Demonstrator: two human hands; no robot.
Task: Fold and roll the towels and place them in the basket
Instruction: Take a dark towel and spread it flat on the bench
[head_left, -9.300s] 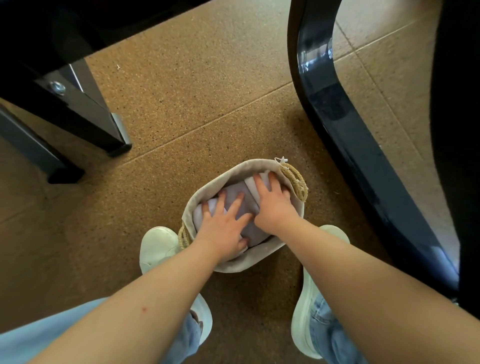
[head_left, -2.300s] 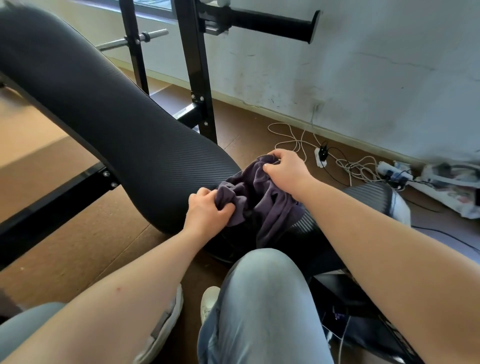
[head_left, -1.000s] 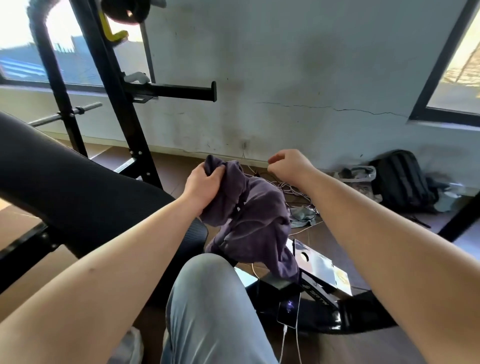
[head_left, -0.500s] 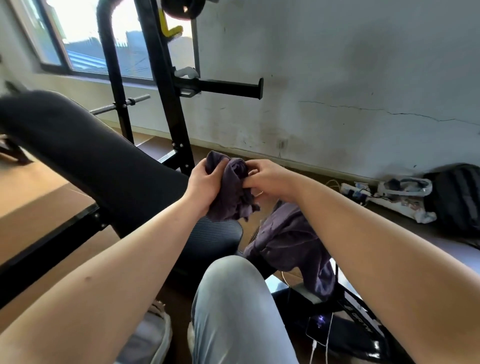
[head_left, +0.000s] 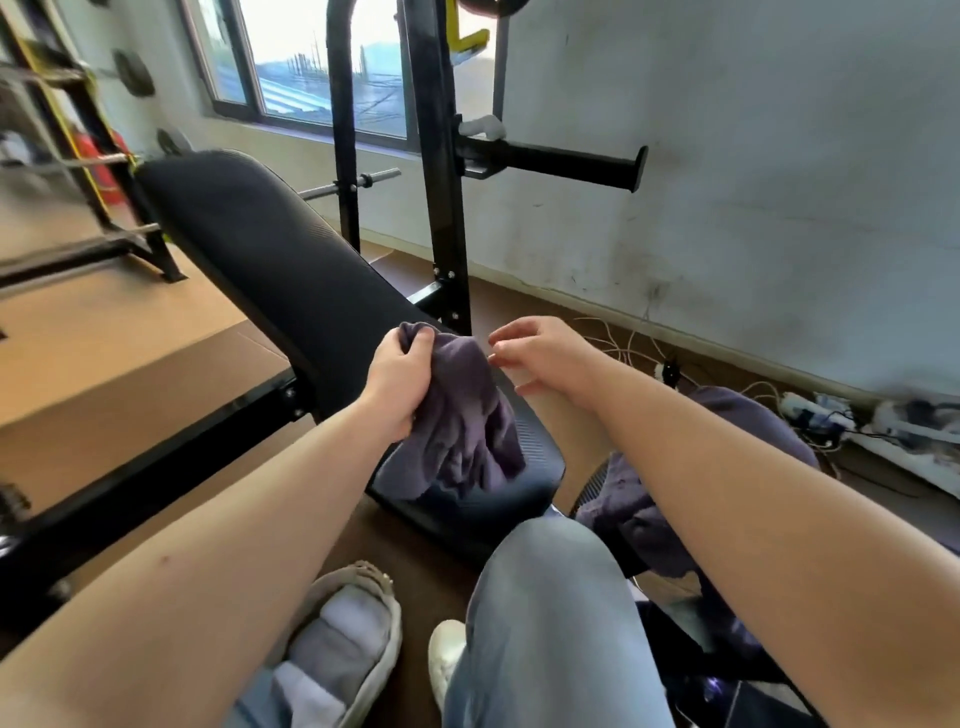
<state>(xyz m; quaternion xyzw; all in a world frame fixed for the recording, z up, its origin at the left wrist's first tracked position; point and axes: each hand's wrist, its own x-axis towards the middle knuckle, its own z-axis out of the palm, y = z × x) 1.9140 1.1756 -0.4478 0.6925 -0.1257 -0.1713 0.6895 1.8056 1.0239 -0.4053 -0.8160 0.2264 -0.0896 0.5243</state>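
My left hand (head_left: 397, 382) grips the top of a crumpled dark purple towel (head_left: 462, 421) that hangs down over the black bench pad (head_left: 270, 260). Just right of it, my right hand (head_left: 540, 353) hovers with relaxed, loosely curled fingers and holds nothing. A second dark purple towel (head_left: 639, 514) lies bunched on the seat under my right forearm. Low in the view, beside my left leg, sits the fabric-lined basket (head_left: 387, 639) with pale rolled towels (head_left: 337, 644) inside.
A black rack upright (head_left: 441, 208) with a horizontal peg (head_left: 561, 166) stands behind the bench. Cables and a power strip (head_left: 800, 410) lie along the wall at right. My knee in light jeans (head_left: 545, 597) is in front, a white shoe (head_left: 444, 654) below.
My right hand has let go of the towel and drawn slightly right. The towel now hangs from my left hand alone. The view has tilted down, bringing the basket into sight.
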